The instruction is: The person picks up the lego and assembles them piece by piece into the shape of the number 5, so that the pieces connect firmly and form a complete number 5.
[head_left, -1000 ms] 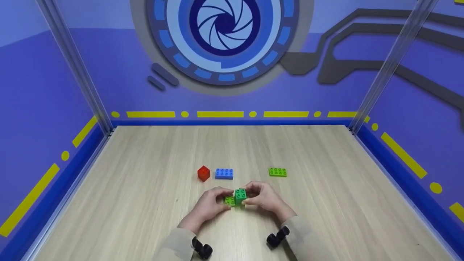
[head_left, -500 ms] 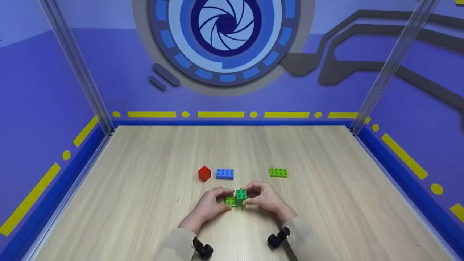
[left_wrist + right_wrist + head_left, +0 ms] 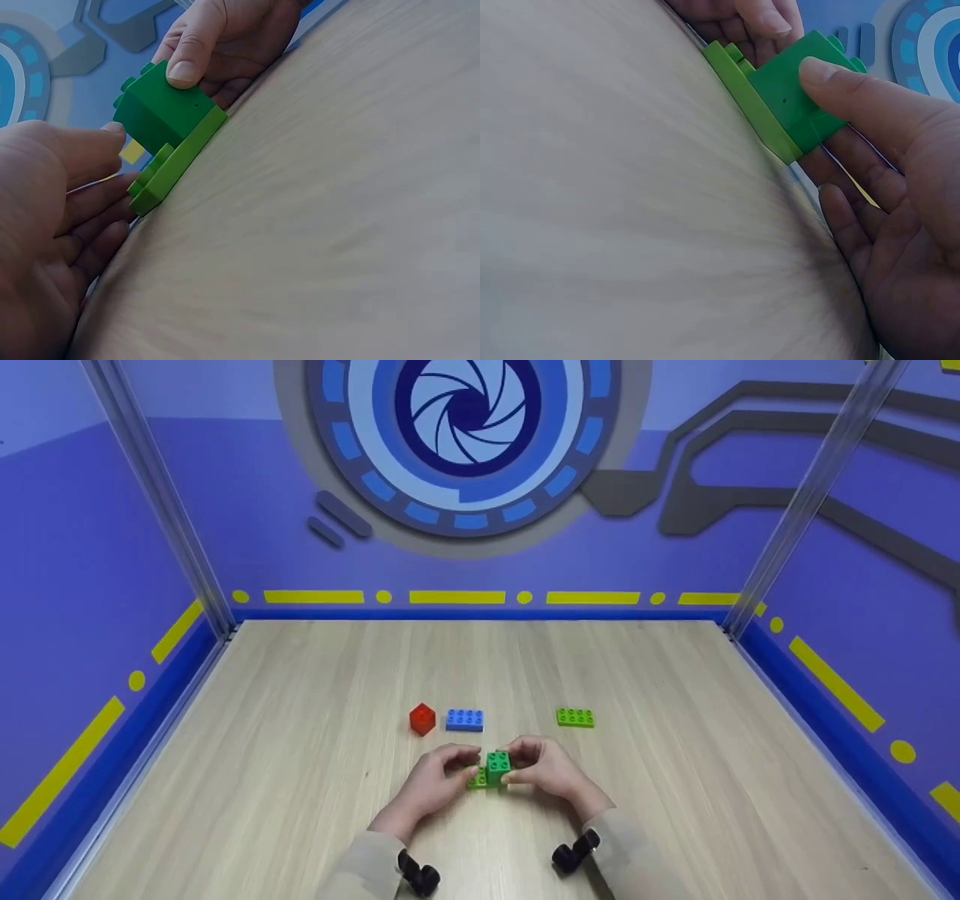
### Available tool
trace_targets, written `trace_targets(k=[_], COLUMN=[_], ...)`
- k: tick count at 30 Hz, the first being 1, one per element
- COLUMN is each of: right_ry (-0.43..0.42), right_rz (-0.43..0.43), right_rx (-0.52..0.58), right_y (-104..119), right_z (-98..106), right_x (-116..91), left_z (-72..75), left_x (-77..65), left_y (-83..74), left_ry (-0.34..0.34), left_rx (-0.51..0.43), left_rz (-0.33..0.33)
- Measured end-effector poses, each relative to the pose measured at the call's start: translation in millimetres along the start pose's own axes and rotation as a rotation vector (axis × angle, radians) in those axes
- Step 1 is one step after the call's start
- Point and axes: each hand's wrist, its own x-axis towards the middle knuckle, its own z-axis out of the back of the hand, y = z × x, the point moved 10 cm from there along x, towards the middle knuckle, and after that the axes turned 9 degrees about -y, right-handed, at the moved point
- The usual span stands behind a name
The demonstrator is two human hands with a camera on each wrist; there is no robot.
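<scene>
A dark green building brick (image 3: 498, 767) sits on the right end of a flat light green building brick (image 3: 480, 780), leaving studs bare at the left end. Pinched by my right hand (image 3: 553, 771), the dark green brick has the right thumb (image 3: 821, 71) against its near face, the fingers being partly hidden behind. My left hand (image 3: 436, 781) stands at the bare end of the light green brick, its thumb (image 3: 90, 146) lifted over the studs and its fingers relaxed behind them. In the left wrist view the light green brick lies along the table surface.
Beyond the hands lie a red brick (image 3: 422, 720) and a blue eight-stud brick (image 3: 465, 720), with another flat light green brick (image 3: 575, 718) farther right. Blue-purple walls stand around the wooden table (image 3: 337, 682) at the back and both sides.
My left thumb has come away from the near side of the light green brick and up over its studs. The right hand and both joined bricks stay nearly where they were.
</scene>
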Motion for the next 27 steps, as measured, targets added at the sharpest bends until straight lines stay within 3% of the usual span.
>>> trace_targets(k=[13, 19, 27], right_ry=[0.0, 0.001, -0.001], right_rz=[0.004, 0.015, 0.011], right_rx=[0.001, 0.008, 0.001], right_y=[1, 1, -2], right_z=[0, -1, 0], right_x=[0, 1, 2], left_z=[16.6, 23.6, 21.7], left_x=[13.5, 24.0, 38.0], left_y=[1.4, 4.7, 5.2], left_ry=[-0.195, -0.306, -0.339], left_rx=[-0.081, -0.066, 0.009], left_rz=[0.018, 0.05, 0.022])
